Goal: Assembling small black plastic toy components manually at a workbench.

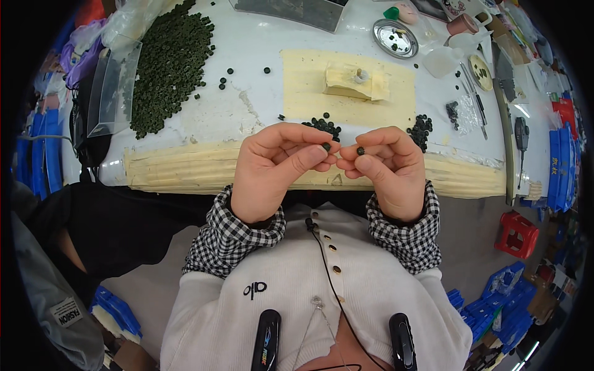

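Observation:
Between the thumb and forefinger of my left hand (266,167) is a small dark green round piece (326,147). A similar small dark piece (361,151) is pinched in my right hand (393,170). Both hands are raised close together in front of the table's near edge, fingertips almost touching. Just beyond the fingers lies a small cluster of dark pieces (323,125), partly hidden by my left hand. A second cluster (420,132) rests beyond my right hand. Farther back, a tape-covered block (352,83) with a small pale knob on top stands on a yellow taped patch (300,80).
A large heap of dark green pieces (167,74) spreads over the far left, beside a clear plastic tray (114,89). Back right are a round metal dish (396,38), a pink cup (463,25) and thin tools (477,105). Yellow tape covers the table's front edge (185,170). Another person sits at left.

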Tool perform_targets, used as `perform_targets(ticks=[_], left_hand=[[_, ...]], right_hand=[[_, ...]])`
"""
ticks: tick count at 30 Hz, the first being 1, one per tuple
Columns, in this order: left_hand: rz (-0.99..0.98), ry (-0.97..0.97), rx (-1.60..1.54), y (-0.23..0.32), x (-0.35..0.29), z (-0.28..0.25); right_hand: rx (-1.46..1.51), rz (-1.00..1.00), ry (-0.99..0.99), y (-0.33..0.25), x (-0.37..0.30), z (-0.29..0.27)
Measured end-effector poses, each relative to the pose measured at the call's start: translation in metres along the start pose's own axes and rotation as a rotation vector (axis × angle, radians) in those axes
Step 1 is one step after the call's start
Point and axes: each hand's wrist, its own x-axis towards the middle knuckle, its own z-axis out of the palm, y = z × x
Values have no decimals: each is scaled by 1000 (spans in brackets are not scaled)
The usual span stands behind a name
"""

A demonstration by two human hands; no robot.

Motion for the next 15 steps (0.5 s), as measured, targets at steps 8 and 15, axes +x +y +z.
perform_targets(ticks=[8,15], left_hand=[[20,29,-88,-1,-1,3],[79,19,-23,-5,-2,1]], right_hand=[[37,-45,-12,2,2,3],[-479,-309,35,2,8,11]])
